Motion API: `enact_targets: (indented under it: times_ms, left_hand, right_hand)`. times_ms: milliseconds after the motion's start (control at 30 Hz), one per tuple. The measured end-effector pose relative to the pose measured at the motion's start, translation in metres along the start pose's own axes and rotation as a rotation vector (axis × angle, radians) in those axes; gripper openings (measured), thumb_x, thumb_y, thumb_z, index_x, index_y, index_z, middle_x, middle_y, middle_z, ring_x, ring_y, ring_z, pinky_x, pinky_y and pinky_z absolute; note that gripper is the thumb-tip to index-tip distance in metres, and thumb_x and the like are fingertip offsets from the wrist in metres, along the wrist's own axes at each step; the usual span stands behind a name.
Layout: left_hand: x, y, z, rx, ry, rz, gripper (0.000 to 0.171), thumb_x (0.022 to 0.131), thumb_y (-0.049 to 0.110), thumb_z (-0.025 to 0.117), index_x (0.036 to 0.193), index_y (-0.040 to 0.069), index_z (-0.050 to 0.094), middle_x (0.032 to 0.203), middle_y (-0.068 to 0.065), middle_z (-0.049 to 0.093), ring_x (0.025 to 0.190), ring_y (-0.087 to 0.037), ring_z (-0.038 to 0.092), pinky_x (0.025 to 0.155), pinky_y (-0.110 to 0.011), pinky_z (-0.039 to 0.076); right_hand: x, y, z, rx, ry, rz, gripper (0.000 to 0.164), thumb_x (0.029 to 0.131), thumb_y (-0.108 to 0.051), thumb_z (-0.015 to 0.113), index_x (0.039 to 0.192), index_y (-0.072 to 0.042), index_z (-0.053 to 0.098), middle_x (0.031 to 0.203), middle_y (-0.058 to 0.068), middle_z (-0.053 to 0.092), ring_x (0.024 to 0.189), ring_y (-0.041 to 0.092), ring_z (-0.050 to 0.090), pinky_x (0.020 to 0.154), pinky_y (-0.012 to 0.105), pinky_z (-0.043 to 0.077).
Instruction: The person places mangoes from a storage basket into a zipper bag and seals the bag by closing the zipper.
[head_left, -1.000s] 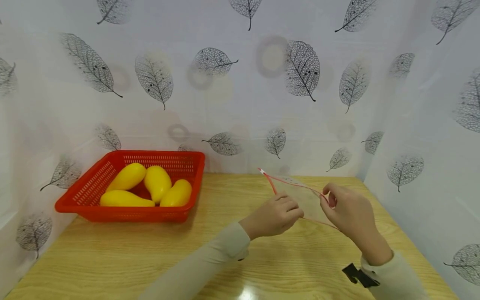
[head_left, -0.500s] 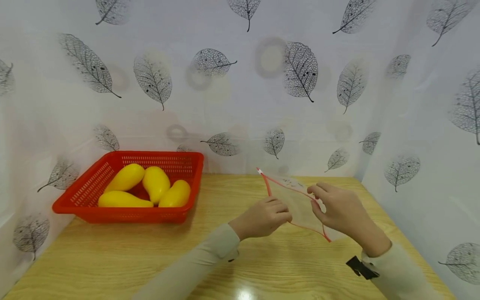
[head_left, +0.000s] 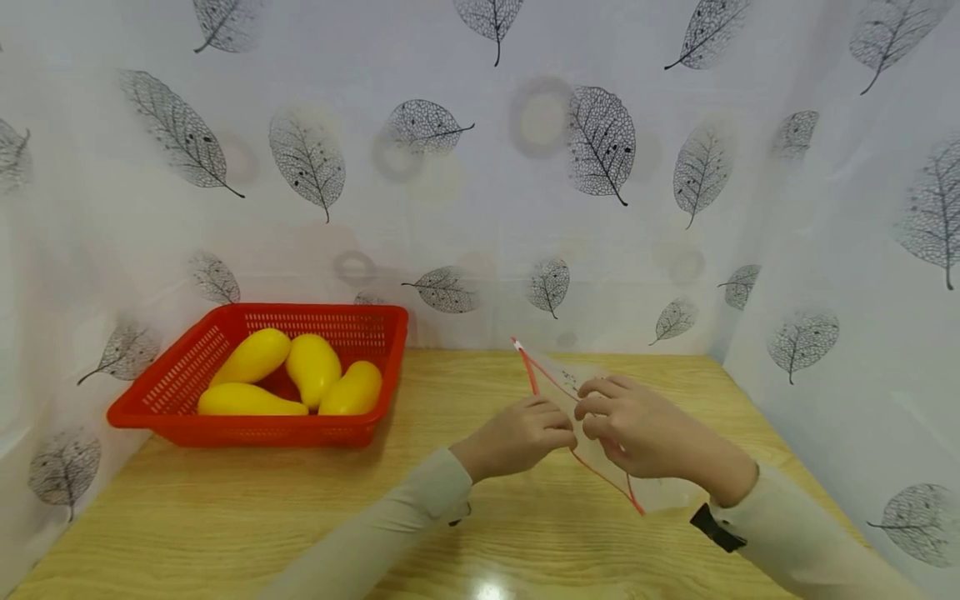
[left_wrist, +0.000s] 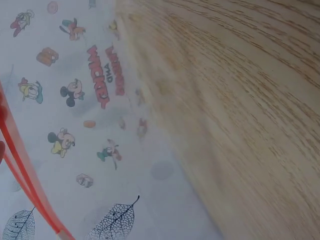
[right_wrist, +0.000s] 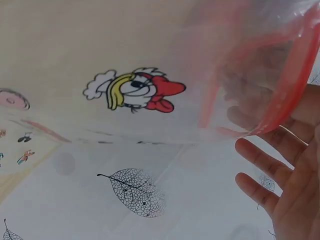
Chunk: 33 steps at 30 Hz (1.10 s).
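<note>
A clear zip bag (head_left: 596, 457) with red closure strips and cartoon prints is held over the table, its mouth spread between the two strips. My left hand (head_left: 517, 437) grips the near strip; in the left wrist view fingertips (left_wrist: 2, 117) just show beside the red strips (left_wrist: 30, 185). At the far strip, my right hand (head_left: 633, 425) holds the bag with bent fingers. The right wrist view has the bag's printed side (right_wrist: 145, 90) close up, with some right fingers (right_wrist: 262, 157) spread beside the red strip and others seen through the plastic. The right thumb is hidden there.
A red slotted plastic basket (head_left: 262, 429) stands at the left on the wooden table (head_left: 247, 508), holding several yellow mango-like fruits (head_left: 313, 367). A pale curtain (head_left: 480, 225) with leaf prints encloses the back and sides.
My right hand has moved left along the bag, closer to the left hand. The left hand has shifted slightly left. The bag's right corner has swung down and toward me.
</note>
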<state>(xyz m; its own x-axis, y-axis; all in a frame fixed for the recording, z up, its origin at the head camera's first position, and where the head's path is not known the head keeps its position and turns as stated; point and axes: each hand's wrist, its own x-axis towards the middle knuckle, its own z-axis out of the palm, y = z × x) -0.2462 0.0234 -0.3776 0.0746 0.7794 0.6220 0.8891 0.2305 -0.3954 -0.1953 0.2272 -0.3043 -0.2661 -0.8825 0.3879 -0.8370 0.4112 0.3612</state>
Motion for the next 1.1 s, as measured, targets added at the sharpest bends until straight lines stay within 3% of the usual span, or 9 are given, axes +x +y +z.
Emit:
enact_targets:
  times_ms: [233, 567, 767, 933, 1100]
  left_hand:
    - [-0.004, -0.002, -0.004, -0.023, 0.015, 0.020, 0.013, 0.089, 0.011, 0.061, 0.083, 0.020, 0.068, 0.086, 0.011, 0.067, 0.083, -0.002, 0.061, 0.079, -0.014, 0.047]
    - [-0.016, -0.005, -0.012, -0.054, -0.001, 0.036, 0.015, 0.088, 0.010, 0.060, 0.077, 0.019, 0.065, 0.079, 0.011, 0.063, 0.074, -0.002, 0.057, 0.069, -0.014, 0.045]
    - [-0.024, -0.004, -0.014, -0.040, -0.068, 0.018, 0.013, 0.087, 0.012, 0.063, 0.076, 0.020, 0.062, 0.076, 0.011, 0.062, 0.071, -0.003, 0.058, 0.066, -0.016, 0.044]
    - [-0.028, -0.003, -0.014, -0.070, -0.150, -0.035, 0.012, 0.089, 0.013, 0.060, 0.078, 0.019, 0.061, 0.073, 0.010, 0.059, 0.069, -0.004, 0.056, 0.066, -0.019, 0.043]
    - [-0.029, -0.002, -0.014, -0.093, -0.181, -0.058, 0.010, 0.089, 0.014, 0.059, 0.080, 0.019, 0.061, 0.073, 0.010, 0.059, 0.070, -0.004, 0.057, 0.070, -0.020, 0.045]
  right_hand:
    - [-0.003, -0.002, -0.002, 0.043, -0.023, -0.006, 0.014, 0.072, -0.009, 0.061, 0.065, -0.020, 0.055, 0.080, -0.007, 0.061, 0.095, 0.021, 0.058, 0.084, 0.036, 0.046]
    - [-0.004, 0.000, -0.006, 0.057, -0.035, -0.021, 0.017, 0.064, -0.005, 0.059, 0.069, -0.019, 0.051, 0.082, -0.006, 0.059, 0.098, 0.021, 0.059, 0.084, 0.036, 0.048]
    - [-0.006, 0.001, -0.004, 0.082, -0.055, -0.046, 0.017, 0.065, -0.009, 0.065, 0.071, -0.019, 0.053, 0.083, -0.005, 0.060, 0.102, 0.022, 0.060, 0.084, 0.037, 0.049]
    - [-0.005, 0.001, -0.001, 0.145, -0.017, -0.082, 0.021, 0.064, -0.005, 0.064, 0.071, -0.018, 0.050, 0.080, -0.007, 0.058, 0.104, 0.023, 0.061, 0.084, 0.038, 0.050]
    - [-0.003, 0.000, 0.003, 0.183, -0.003, -0.116, 0.020, 0.064, -0.004, 0.065, 0.073, -0.017, 0.052, 0.083, -0.007, 0.060, 0.095, 0.017, 0.061, 0.082, 0.033, 0.051]
